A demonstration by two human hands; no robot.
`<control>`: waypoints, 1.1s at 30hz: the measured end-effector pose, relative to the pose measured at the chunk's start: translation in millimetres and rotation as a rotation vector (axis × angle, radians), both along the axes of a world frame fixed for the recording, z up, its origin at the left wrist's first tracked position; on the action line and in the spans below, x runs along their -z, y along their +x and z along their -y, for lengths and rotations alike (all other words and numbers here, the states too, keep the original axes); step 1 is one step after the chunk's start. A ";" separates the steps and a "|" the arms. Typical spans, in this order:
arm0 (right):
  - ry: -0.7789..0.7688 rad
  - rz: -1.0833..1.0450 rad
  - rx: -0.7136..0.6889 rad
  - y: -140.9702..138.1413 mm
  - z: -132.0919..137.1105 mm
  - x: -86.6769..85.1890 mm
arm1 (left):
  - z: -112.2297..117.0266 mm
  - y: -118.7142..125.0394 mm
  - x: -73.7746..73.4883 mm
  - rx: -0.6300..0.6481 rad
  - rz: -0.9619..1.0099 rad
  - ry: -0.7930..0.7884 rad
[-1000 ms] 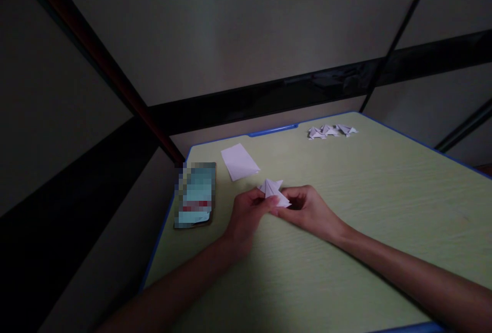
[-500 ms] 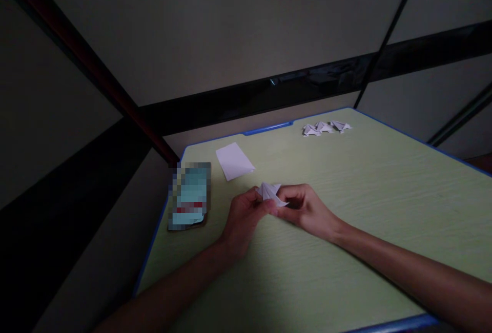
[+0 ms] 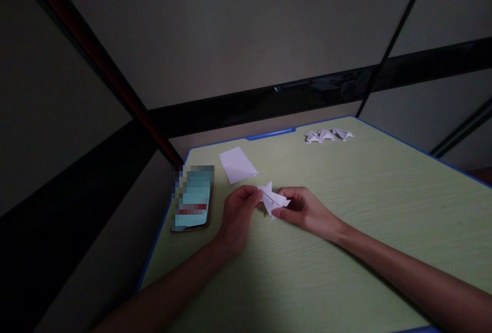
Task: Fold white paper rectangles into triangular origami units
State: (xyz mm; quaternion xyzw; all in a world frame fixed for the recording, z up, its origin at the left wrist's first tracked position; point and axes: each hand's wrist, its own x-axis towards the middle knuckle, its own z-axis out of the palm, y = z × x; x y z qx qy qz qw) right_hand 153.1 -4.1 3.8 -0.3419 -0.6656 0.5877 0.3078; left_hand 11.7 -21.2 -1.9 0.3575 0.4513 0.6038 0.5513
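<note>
Between my two hands is a small white folded-paper figure (image 3: 271, 199) with several pointed flaps, held just above the table. My left hand (image 3: 240, 210) pinches its left end between thumb and fingers. The thumb and fingers of my right hand (image 3: 302, 206) close on its right side. Part of the paper is hidden behind the fingertips. Beyond my hands, a white sheet of paper (image 3: 238, 165) lies flat, a little to the left.
The light green table (image 3: 346, 189) has a blue edge. A phone (image 3: 192, 197), partly blurred out, lies at the left. Three folded-paper figures (image 3: 329, 135) stand in a row at the far right. A panelled wall (image 3: 246, 41) rises behind the table.
The folded paper has been turned, so a flatter face with spread points now shows. My left thumb has drawn back to its left end. The view has shifted slightly.
</note>
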 end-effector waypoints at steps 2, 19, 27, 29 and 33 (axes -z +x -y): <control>0.073 0.038 0.065 -0.5 1.7 0.5 | -0.6 -1.3 0.9 -0.042 -0.031 0.003; 0.864 0.589 0.384 -3.2 7.6 1.4 | 0.3 2.7 4.5 -0.068 -0.007 0.041; 0.854 0.573 0.361 -1.4 8.3 0.2 | -0.9 2.2 6.8 -0.083 -0.022 0.036; 0.852 0.561 0.365 -0.9 8.2 -0.1 | -0.9 2.4 5.1 -0.091 -0.024 0.031; 0.872 0.569 0.380 2.9 1.4 -1.0 | -0.4 1.2 -2.1 -0.118 -0.029 -0.022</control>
